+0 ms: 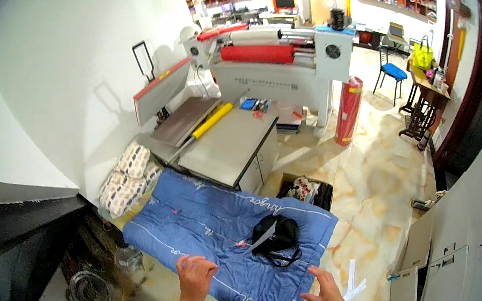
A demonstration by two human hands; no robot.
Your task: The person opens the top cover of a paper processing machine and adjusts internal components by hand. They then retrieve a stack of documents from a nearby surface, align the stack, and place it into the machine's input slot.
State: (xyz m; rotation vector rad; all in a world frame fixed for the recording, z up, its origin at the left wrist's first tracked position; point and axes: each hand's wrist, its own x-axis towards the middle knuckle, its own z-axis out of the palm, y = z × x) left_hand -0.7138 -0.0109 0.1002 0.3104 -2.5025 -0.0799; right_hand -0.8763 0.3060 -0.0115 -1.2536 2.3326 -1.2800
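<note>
A blue quilt with white lettering covers a narrow bed before me. Over its near left edge is my left hand, its fingers loosely bent and no object visible in them. My right hand is at the quilt's near right corner, thumb and fingers spread apart, holding nothing. Between and beyond the hands, a black bag with a strap lies on the quilt. A pale, narrow pointed strip lies across the bag's left side. Whether either hand touches the quilt I cannot tell.
Patterned bedding is heaped at the bed's far left. A grey-topped cabinet adjoins the far side, bearing a yellow roll. An open box stands beside the bed. Lockers line the right; a wire basket sits left.
</note>
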